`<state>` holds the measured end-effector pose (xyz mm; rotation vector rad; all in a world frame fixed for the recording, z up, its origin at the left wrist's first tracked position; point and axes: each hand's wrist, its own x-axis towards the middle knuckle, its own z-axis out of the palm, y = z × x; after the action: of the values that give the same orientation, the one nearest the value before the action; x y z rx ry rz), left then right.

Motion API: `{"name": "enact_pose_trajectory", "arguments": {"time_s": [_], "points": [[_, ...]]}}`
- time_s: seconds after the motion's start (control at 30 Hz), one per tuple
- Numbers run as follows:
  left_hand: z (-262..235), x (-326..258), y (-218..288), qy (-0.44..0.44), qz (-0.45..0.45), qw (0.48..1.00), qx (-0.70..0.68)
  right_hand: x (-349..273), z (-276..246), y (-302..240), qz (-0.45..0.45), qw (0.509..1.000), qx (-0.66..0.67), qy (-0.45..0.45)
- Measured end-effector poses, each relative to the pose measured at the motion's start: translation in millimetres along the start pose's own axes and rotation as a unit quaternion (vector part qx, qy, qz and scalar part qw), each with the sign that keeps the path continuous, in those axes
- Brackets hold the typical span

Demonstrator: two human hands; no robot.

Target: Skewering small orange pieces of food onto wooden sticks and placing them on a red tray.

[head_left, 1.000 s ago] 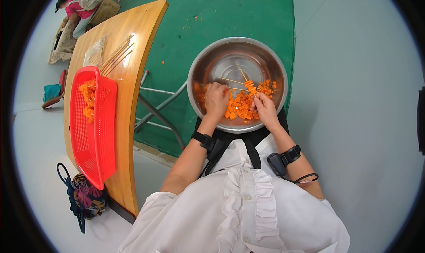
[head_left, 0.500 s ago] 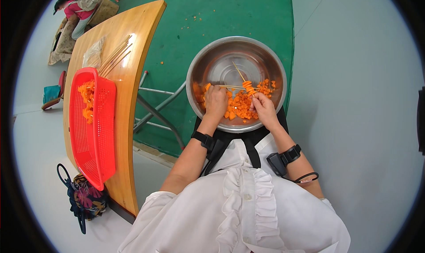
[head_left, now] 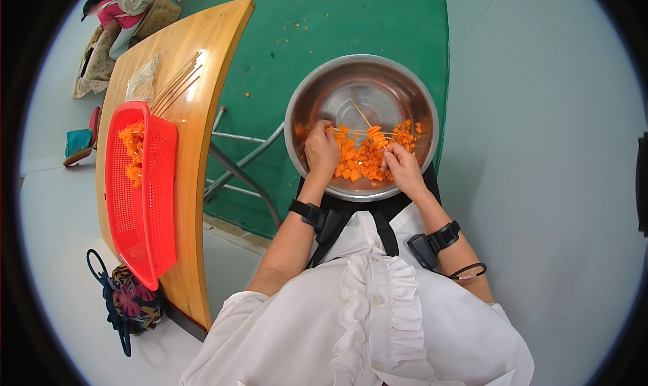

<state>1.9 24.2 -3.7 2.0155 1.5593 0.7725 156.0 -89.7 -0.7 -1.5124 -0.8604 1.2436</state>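
In my lap rests a wide steel basin [head_left: 361, 195] with many small orange pieces [head_left: 356, 162], which look like cut carrot, heaped on its near side. My right hand [head_left: 403, 167] grips a thin wooden skewer [head_left: 360, 113] by its near end. Several orange pieces [head_left: 376, 138] are threaded on that skewer, close to my fingers, and its bare point slants up and away to the left. Inside the basin's left side, my left hand [head_left: 322, 151] has its fingers curled together; what they hold, if anything, is hidden. Thin sticks [head_left: 361, 131] lie crosswise between the two hands over the pieces.
On my left stands a wooden table [head_left: 212, 55] with a red plastic basket [head_left: 162, 204] of orange pieces, a bundle of loose skewers [head_left: 177, 86] and a clear plastic bag [head_left: 143, 81]. A patterned bag [head_left: 135, 301] is beside it. Farther off, a person [head_left: 116, 15] bends over.
My left hand has shifted slightly left and away, uncovering more orange pieces. The skewer in my right hand has tilted a little to the left.
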Motion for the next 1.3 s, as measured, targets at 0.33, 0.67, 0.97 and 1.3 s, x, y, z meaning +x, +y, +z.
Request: {"name": "enact_pose_trajectory", "arguments": {"time_s": [0.33, 0.67, 0.97, 1.3], "points": [[2, 0, -9, 0.019, 0.011, 0.998, -0.064, -3, -1, 1, -0.016, 0.999, -0.030, -0.015], [8, 4, -16, -0.020, -0.149, 0.941, -0.303, -6, 0, -4, -0.019, 0.995, -0.095, -0.012], [10, 6, -16, 0.010, -0.164, 0.930, -0.330, -13, 2, -17, -0.066, 0.987, -0.147, 0.009], [11, 5, -21, 0.002, -0.145, 0.949, -0.281, -11, 5, -10, -0.090, 0.981, -0.172, 0.014]]}}
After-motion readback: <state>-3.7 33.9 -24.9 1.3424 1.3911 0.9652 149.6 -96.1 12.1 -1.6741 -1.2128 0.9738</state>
